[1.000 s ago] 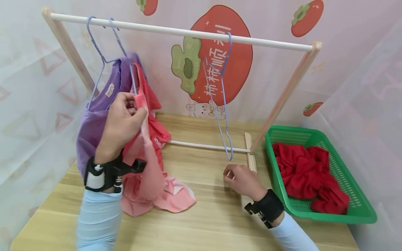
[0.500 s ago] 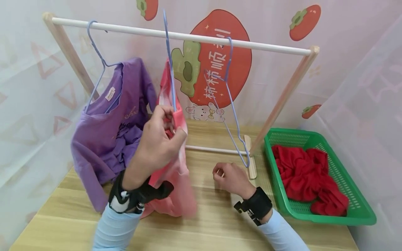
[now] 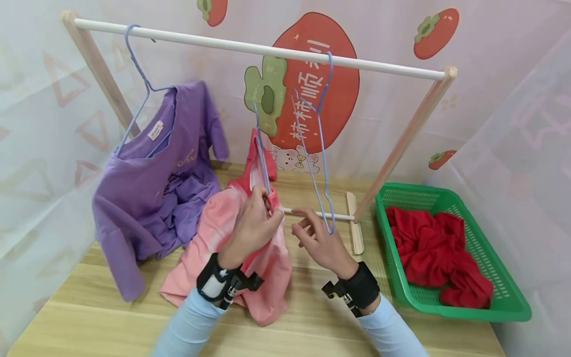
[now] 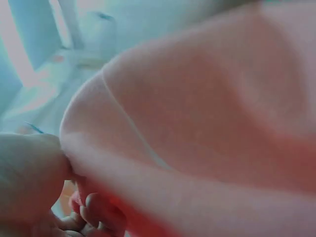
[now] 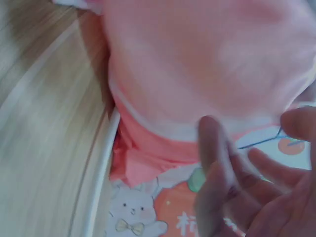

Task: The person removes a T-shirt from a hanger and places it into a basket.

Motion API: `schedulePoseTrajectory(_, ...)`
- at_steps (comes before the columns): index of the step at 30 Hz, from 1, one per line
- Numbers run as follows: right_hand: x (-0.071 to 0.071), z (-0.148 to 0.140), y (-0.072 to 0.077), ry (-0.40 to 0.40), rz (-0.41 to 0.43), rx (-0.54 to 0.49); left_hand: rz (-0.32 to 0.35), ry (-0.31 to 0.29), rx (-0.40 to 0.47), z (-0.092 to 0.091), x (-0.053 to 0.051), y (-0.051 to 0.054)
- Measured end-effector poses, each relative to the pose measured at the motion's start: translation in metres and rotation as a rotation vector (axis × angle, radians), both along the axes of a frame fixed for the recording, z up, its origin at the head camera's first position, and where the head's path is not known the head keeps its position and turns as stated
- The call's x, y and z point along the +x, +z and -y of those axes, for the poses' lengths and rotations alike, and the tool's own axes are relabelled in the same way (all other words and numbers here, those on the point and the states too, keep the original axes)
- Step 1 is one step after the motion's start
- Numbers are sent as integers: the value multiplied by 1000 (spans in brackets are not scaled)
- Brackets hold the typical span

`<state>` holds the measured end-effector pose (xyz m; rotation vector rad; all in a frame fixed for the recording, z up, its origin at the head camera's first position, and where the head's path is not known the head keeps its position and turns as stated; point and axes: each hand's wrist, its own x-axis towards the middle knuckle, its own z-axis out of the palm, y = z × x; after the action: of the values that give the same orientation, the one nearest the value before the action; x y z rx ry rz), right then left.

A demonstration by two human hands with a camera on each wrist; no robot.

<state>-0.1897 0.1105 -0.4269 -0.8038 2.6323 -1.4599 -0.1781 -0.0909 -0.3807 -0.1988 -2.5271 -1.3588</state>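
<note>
Pink garment (image 3: pixel 214 213), pale pink with redder parts: centre of the table (image 3: pixel 102 307), right of the purple shirt, held up at one shoulder, its lower folds lying on the wood. First blue hanger (image 3: pixel 262 153): inside that garment, tilted, its hook seen lower than the top rail (image 3: pixel 241 46). Your left hand (image 3: pixel 252 228): fingers curled, pinching the garment's edge at the hanger's near end. Your right hand (image 3: pixel 323 243): just right of the garment, fingers loosely bent, spread and free; in the right wrist view they appear before the pale pink cloth, and you cannot tell whether they touch it. Second blue hanger (image 3: pixel 322 101): hooked over the rail toward the right, its lower end overlapping your right hand in the head view, contact unclear. Purple shirt (image 3: pixel 178 158): on a third blue hanger (image 3: pixel 139 72), hooked at the rail's left end, its lower part bunched on the table. Green basket (image 3: pixel 468 315): right side, beside the rack's right post (image 3: pixel 406 134), holding crumpled red cloth (image 3: pixel 439 253). Wall sheet behind the rack: printed with a large red persimmon (image 3: pixel 341 89) and a white rabbit (image 3: pixel 287 158).
</note>
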Motion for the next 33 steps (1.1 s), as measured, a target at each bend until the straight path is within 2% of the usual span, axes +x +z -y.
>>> schedulePoseTrajectory(3, -7, 8, -3, 51, 9, -121, -15, 12, -31, -7, -17, -21)
schedulePoseTrajectory(5, -13, 14, -7, 61, -5, -160, -13, 12, -50, -10, -28, -34)
schedulePoseTrajectory(8, -22, 20, -16, 71, -29, -163, 23, -6, -53, -11, -37, -49)
schedulePoseTrajectory(11, -28, 23, -26, 95, -50, -125, 92, -63, -35, -10, -41, -59)
schedulePoseTrajectory(15, -33, 20, -36, 79, -155, -48, 160, -105, -42, -5, -50, -62)
schedulePoseTrajectory(17, -33, 19, -39, 41, -227, 0, 185, -85, -46, -2, -57, -60)
schedulePoseTrajectory(19, -33, 18, -42, 2, -278, 52, 194, -41, -46, 3, -65, -60)
schedulePoseTrajectory(24, -27, 24, -48, -34, -318, 151, 220, 13, 36, 16, -77, -66)
schedulePoseTrajectory(27, -24, 30, -50, -54, -343, 191, 217, -23, 87, 20, -79, -68)
schedulePoseTrajectory(31, -25, 33, -47, -102, -391, 243, 211, -96, 98, 20, -84, -65)
schedulePoseTrajectory(33, -27, 34, -45, -124, -412, 249, 197, -113, 89, 22, -87, -62)
